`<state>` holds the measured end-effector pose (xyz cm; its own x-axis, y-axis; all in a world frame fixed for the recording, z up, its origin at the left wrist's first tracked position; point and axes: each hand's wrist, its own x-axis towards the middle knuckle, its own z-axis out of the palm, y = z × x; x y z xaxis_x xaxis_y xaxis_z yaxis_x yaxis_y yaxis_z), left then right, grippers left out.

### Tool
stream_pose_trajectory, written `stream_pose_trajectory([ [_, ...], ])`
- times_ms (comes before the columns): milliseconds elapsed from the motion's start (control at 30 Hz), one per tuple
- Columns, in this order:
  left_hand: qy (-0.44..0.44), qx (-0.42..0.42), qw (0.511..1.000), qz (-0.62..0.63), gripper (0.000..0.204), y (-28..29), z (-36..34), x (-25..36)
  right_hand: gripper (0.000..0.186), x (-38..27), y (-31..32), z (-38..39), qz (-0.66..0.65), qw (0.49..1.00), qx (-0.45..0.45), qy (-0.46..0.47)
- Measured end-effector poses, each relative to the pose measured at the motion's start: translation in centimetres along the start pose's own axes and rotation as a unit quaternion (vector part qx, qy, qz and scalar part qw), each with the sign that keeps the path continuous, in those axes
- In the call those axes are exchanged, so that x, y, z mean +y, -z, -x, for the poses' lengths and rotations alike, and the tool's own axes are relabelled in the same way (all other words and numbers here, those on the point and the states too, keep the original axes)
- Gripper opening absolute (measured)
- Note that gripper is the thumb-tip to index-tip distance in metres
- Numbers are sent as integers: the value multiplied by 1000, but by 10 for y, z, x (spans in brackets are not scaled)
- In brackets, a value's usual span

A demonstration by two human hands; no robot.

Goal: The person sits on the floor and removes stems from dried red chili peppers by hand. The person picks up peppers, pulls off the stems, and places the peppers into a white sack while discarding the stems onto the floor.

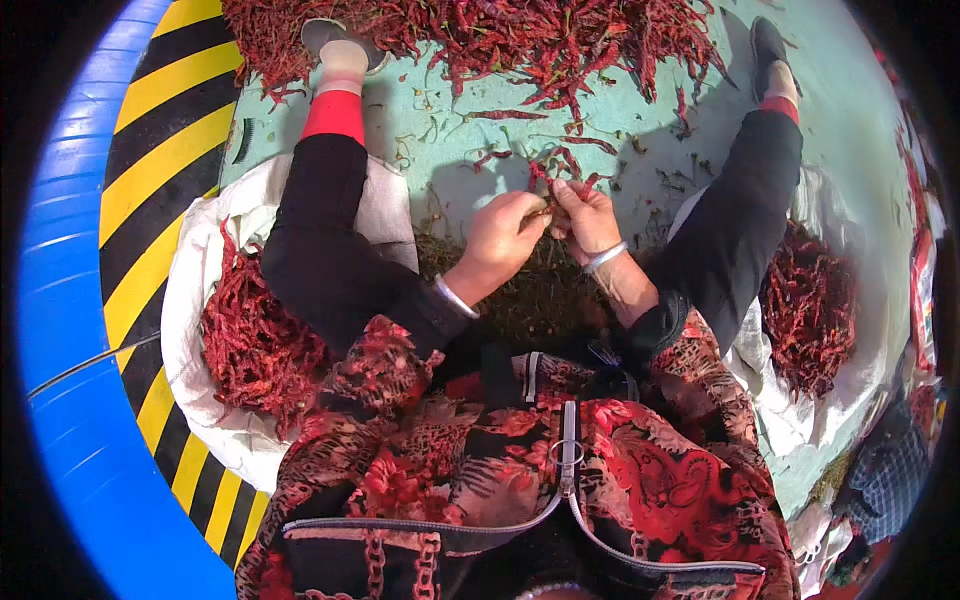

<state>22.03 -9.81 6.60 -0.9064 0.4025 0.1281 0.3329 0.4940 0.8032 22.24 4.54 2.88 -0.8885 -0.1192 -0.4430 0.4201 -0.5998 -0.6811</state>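
Observation:
My right hand (590,220) is closed around dried red chili peppers (590,184), whose red ends stick out past the fingers. Close beside it, my left hand (500,240) pinches thumb and fingers together at the same small bunch; what sits between its fingertips is too small to make out. Several loose chilies (505,115) lie on the pale green floor just beyond both hands. Below the hands, between my legs, is a heap of brownish-green stems and scraps (540,295).
A large pile of dried chilies (520,40) spreads along the far side. White sacks holding chilies stand beside my legs, the left sack (190,300) and the right sack (790,415). Blue padding (70,300) and a yellow-black striped band (150,190) border the left. A black comb (243,140) lies nearby.

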Motion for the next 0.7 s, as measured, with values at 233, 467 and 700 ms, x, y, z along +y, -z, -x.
stream_pose_trajectory([
  [233,178,60,952,241,32,22,-11,-14,22,-12,-7,8,179,979,-68,74],
  [467,205,-39,915,346,16,21,-24,-15,25,-15,-4,12,242,955,-164,45],
  [700,228,4,880,416,14,13,20,-4,24,-12,-18,29,378,900,-157,148],
])
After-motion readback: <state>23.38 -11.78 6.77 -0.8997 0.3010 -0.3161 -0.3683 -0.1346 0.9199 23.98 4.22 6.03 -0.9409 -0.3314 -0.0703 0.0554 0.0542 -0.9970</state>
